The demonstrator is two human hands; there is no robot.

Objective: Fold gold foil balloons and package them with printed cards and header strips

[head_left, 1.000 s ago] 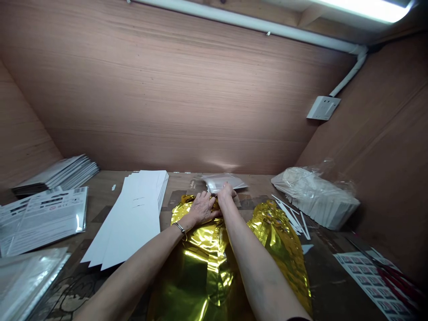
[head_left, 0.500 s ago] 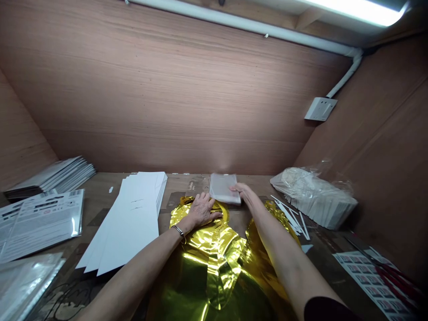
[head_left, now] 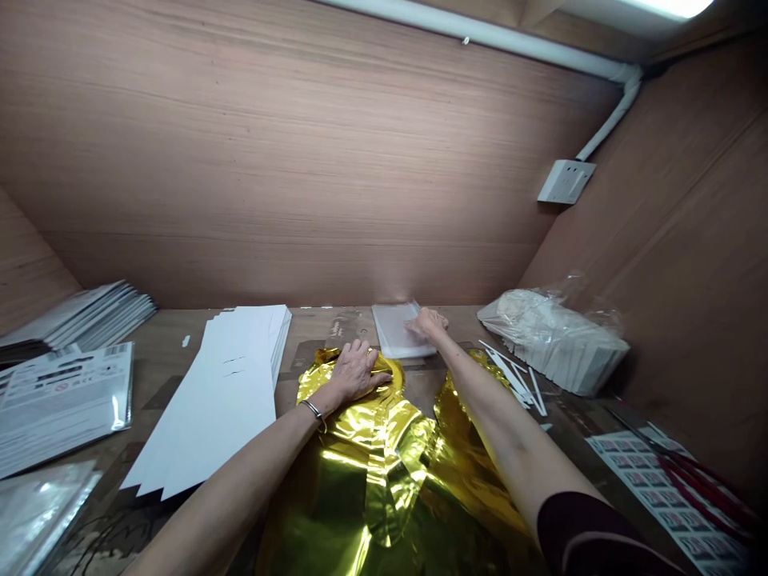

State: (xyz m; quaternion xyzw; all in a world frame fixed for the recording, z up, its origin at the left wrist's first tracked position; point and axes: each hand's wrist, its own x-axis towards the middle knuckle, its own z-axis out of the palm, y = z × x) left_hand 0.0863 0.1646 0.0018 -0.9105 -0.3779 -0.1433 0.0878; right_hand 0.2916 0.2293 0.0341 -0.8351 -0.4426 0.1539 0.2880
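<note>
My left hand (head_left: 355, 371) lies flat, fingers stretched out, on the upper end of a shiny gold foil balloon (head_left: 336, 488), pressing its folded part. The balloon is uninflated and spreads towards me, partly beneath both arms. Beyond it, against the back wall, sits a small stack of clear plastic bags (head_left: 393, 334). My right hand (head_left: 430, 322) is at the right edge of this stack, its fingers closed on a bag there. The fingertips are slightly blurred, and how many bags they hold cannot be made out.
White cards (head_left: 222, 400) lie fanned out on the left, beside printed packs (head_left: 66, 400) and plastic sleeves (head_left: 42, 512). To the right are a bagged stack of white pieces (head_left: 558, 340), white sticks (head_left: 519, 376), a sticker sheet (head_left: 648, 488) and red-handled scissors (head_left: 690, 480).
My right hand has shifted slightly up and away at the stack's edge, its fingers closing on the clear bag. My left hand stays on the foil. The view has moved slightly.
</note>
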